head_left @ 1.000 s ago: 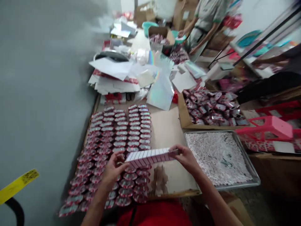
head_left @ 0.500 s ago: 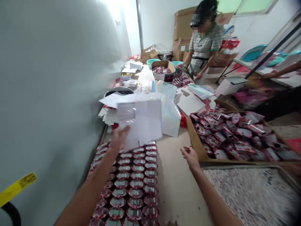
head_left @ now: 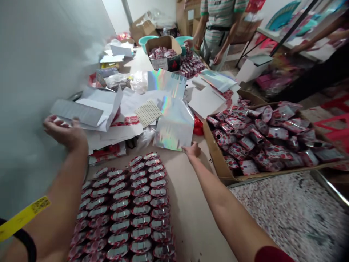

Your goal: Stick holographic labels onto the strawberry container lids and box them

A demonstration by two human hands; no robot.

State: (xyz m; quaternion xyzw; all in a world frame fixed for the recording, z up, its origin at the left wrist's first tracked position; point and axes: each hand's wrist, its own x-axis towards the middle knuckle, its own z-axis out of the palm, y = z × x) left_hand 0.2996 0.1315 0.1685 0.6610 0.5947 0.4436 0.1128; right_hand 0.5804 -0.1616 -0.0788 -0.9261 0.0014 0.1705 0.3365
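1. Gripping grey flat piece (head_left: 76, 110) w/ L hand (head_left: 67, 134), over white sheets (head_left: 118, 135), far L.
2. Touching near-R corner of holographic sheet (head_left: 174, 125) w/ half-curled R hand (head_left: 193, 150); can't tell if pinched. Lying just past pack rows (head_left: 141, 210), L of pouch carton (head_left: 214, 153).
3. Can see QR-type code on yellow strip (head_left: 27, 217); can't read blurred chars on co-worker's shirt (head_left: 218, 17) or tiny print on back carton (head_left: 160, 64).

On my screen the room is rather dim and cool, with brighter light on the back wall (head_left: 152, 4). The shiny sheet (head_left: 174, 125) returns rainbow glare. I see the near wall (head_left: 35, 54) smeared and grey, soft shadow on the worktop (head_left: 188, 207), and stretched, darker picture edges at right.
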